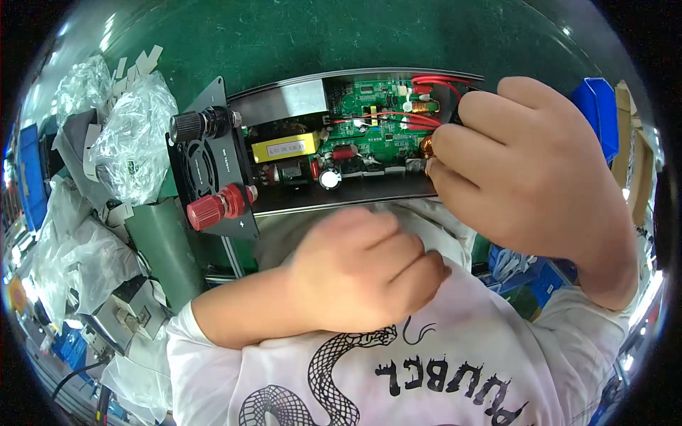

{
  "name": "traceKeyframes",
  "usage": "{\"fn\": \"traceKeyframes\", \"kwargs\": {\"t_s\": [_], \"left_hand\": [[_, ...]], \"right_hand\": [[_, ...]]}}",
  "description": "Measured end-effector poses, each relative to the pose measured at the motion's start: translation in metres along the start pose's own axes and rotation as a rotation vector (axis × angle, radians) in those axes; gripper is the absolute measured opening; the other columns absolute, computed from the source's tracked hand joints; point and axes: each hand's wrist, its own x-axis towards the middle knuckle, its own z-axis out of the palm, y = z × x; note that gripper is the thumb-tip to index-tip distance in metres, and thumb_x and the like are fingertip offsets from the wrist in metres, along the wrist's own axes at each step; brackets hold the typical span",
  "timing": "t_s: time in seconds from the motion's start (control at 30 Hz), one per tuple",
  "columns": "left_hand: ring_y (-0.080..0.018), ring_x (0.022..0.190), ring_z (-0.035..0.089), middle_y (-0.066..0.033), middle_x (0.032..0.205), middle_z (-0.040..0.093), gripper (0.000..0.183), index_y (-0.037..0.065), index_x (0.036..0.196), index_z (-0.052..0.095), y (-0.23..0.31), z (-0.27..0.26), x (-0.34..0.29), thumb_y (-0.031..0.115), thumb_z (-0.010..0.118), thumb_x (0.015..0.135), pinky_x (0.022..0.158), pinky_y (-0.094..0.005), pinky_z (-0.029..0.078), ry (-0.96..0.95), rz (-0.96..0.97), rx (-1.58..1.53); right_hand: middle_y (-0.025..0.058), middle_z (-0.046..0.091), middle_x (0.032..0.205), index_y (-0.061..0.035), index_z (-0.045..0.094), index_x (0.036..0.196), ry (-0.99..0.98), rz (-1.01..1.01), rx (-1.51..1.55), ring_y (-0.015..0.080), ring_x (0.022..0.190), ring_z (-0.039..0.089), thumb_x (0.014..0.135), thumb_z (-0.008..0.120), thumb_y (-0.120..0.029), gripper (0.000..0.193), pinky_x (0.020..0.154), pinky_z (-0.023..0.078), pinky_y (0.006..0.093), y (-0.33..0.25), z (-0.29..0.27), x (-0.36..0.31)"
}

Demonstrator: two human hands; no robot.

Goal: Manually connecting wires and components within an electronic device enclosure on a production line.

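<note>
An opened power unit (pixel 277 186) in a long black metal case lies across the bench in front of me. Inside are a green circuit board (pixel 387 136), a yellow transformer (pixel 288 148) and red wires (pixel 419 122). Its left end panel has a fan grille, a black terminal post (pixel 202 125) and a red terminal post (pixel 217 207). My right hand (pixel 533 167) is curled over the case's right end by the copper coils, its fingertips hidden. Below the case's near edge, in front of my shirt, my left hand (pixel 362 273) is closed and slightly blurred; whatever it holds is out of sight.
Clear plastic bags (pixel 135 138) pile up on the left, beside a dark green rolled sheet (pixel 165 248). A blue bin (pixel 598 117) stands at the right, with cardboard (pixel 624 142) next to it. Another blue bin (pixel 547 280) sits lower right, near my forearm. Green worktop (pixel 298 35) stretches behind the case.
</note>
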Motion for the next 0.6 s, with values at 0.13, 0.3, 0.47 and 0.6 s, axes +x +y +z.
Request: {"fn": "traceKeyframes", "kwargs": {"t_s": [0.13,0.3,0.47,0.6], "left_hand": [[-0.0317,0.076,0.058,-0.0099,0.083,0.058,0.026,0.004,0.092,0.062,-0.021,0.005,0.024,0.013,0.067,0.068,0.066,-0.0397,0.051,0.338,0.046,0.276],[-0.0373,0.081,0.064,-0.0147,0.091,0.066,0.024,0.002,0.104,0.06,-0.013,-0.01,0.038,-0.003,0.067,0.082,0.07,-0.0453,0.05,0.208,-0.155,0.169],[-0.0414,0.086,0.064,-0.0178,0.092,0.067,0.021,0.003,0.106,0.055,-0.009,-0.016,0.046,-0.002,0.062,0.087,0.072,-0.0475,0.051,0.021,-0.436,0.185],[-0.0378,0.082,0.064,-0.0157,0.092,0.066,0.022,0.003,0.1,0.058,-0.009,-0.022,0.041,-0.003,0.067,0.081,0.072,-0.0441,0.05,0.079,-0.286,0.239]], "right_hand": [[0.0006,0.056,0.077,-0.0075,0.067,0.072,0.095,0.049,0.072,0.0185,0.07,0.053,0.06,0.072,-0.016,0.016,0.056,0.038,0.0339,0.001,-0.001,-0.007],[0.0024,0.055,0.075,-0.0068,0.068,0.074,-0.017,0.203,0.09,0.0203,0.067,0.055,0.063,0.072,-0.017,0.015,0.055,0.04,0.0351,-0.007,-0.016,-0.016],[0.0028,0.054,0.074,-0.0069,0.069,0.075,-0.055,0.23,0.132,0.0199,0.068,0.056,0.067,0.071,-0.015,0.011,0.057,0.043,0.0354,-0.012,-0.006,-0.018],[0.0018,0.054,0.076,-0.008,0.069,0.073,-0.065,0.233,0.127,0.0188,0.071,0.057,0.069,0.071,-0.012,0.006,0.058,0.046,0.0343,-0.015,-0.001,-0.014]]}}
